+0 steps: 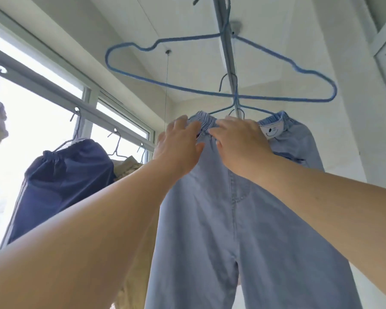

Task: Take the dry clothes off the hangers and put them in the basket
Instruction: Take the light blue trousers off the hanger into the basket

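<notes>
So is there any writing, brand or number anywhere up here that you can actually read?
No readable words or numbers anywhere.
The white tag on the waistband of the light blue trousers bears only a drawn winking smiley face, no letters.

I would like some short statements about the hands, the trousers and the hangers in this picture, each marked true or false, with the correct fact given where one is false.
1. Both hands are at the elastic waistband of the light blue trousers. True: the left hand and the right hand meet there.
2. The empty blue hanger carries a shirt. False: nothing hangs on it.
3. The dark navy garment hangs by the window, to the left of the arms. True.
4. The light blue trousers already lie in a basket. False: they hang from the rail, and no basket is in view.
5. A small smiling face label shows beside the right hand. True.
</notes>
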`<state>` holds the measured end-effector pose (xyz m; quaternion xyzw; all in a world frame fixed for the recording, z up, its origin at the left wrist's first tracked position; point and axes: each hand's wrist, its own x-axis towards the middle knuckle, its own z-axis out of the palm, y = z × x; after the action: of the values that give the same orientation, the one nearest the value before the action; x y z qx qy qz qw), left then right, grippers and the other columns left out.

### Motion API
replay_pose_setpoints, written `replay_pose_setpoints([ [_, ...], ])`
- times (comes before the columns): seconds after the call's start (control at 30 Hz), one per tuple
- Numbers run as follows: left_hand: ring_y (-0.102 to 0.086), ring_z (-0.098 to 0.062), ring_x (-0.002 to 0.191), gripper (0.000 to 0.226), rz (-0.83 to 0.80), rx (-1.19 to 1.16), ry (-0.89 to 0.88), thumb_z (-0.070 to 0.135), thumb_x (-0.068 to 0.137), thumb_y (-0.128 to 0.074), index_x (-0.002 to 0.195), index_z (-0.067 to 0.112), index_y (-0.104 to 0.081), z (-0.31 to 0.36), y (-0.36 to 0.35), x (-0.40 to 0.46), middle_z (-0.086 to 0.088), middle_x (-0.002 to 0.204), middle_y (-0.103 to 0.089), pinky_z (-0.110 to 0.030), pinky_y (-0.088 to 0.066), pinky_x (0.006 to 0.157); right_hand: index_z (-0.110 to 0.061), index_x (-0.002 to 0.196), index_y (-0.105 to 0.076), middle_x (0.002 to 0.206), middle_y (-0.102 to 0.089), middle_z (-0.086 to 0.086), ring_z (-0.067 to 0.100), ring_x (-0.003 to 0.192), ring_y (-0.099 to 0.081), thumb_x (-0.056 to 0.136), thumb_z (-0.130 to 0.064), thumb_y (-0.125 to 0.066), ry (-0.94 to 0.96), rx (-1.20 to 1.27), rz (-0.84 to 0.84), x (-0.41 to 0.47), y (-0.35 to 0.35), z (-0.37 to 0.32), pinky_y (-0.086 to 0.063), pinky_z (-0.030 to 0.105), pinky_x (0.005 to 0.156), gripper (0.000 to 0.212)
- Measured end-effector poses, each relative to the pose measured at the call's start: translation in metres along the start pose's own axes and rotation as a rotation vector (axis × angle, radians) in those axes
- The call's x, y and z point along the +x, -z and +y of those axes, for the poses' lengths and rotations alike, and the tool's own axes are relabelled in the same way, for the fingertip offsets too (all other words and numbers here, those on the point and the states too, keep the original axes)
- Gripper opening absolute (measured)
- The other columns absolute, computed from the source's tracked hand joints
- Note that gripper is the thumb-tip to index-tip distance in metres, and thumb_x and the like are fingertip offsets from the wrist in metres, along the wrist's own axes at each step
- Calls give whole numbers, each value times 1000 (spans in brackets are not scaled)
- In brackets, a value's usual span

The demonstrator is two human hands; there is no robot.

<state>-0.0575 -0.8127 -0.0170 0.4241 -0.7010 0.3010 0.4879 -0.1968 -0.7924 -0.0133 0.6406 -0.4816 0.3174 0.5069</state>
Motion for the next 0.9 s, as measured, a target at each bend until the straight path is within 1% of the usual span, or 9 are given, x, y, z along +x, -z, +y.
replay_pose_setpoints([
  [0.07,-12,-23,142,48,2,39,26,28,95,-42,141,25,-29,-5,-6,14,-4,153,-16,-45,-14,115,-23,142,-32,154,-22,2,18,144,-12,96,-12,-34,-6,-11,-19,15,-7,1,-12,42,115,48],
  [0.13,-7,-22,144,51,-12,71,29,29,97,-38,145,28,-21,-9,-9,29,-3,155,-12,-48,-10,115,-23,147,-22,157,-13,-1,18,146,-4,95,-8,-31,-29,-3,-12,27,-7,1,-6,43,117,54],
  [0.23,-3,-21,145,55,-47,70,28,27,98,-36,148,30,-12,-12,-10,53,-3,157,-7,-51,-4,116,-21,147,-19,156,-16,0,21,146,-5,93,-4,-33,-75,-10,21,43,-8,3,-6,46,116,58],
  [0.37,-1,-19,145,65,-130,45,-51,22,95,-43,148,34,-7,-13,-15,84,2,158,-7,-55,-4,113,-18,138,-37,144,-36,1,22,141,-19,90,-3,-34,-163,-24,46,68,-12,13,-14,45,111,51],
  [0.47,-17,-24,141,62,-209,41,-109,21,89,-50,144,32,-25,-14,-23,101,0,151,-24,-55,-19,111,-21,132,-47,133,-45,2,22,132,-29,93,-5,-32,-180,-100,-23,80,-18,21,-22,43,107,44],
  [0.53,-35,-29,128,52,-231,27,-140,20,85,-54,135,26,-40,-15,-28,106,-6,140,-36,-46,-34,104,-23,129,-49,129,-48,1,22,128,-32,93,-5,-33,-173,-129,-67,83,-24,24,-22,44,107,44],
  [0.6,-47,-29,114,48,-214,19,-192,18,83,-56,130,22,-45,-15,-33,107,-9,128,-43,-37,-42,93,-24,127,-49,127,-49,2,22,127,-35,91,-3,-34,-178,-123,-114,86,-30,25,-21,46,109,45],
  [0.73,-50,-27,111,48,-120,24,-305,28,85,-61,131,25,-47,-21,-33,104,-8,120,-51,-30,-39,88,-25,126,-49,129,-50,5,26,126,-38,89,-1,-33,-170,-167,-135,90,-29,26,-23,46,106,47],
  [0.9,-51,-24,106,47,-143,-13,-306,46,85,-60,124,20,-52,-27,-29,110,-7,118,-59,-27,-36,83,-20,110,-60,118,-58,7,28,113,-52,97,-11,-40,-112,-279,-53,95,-33,32,-31,40,95,26],
])
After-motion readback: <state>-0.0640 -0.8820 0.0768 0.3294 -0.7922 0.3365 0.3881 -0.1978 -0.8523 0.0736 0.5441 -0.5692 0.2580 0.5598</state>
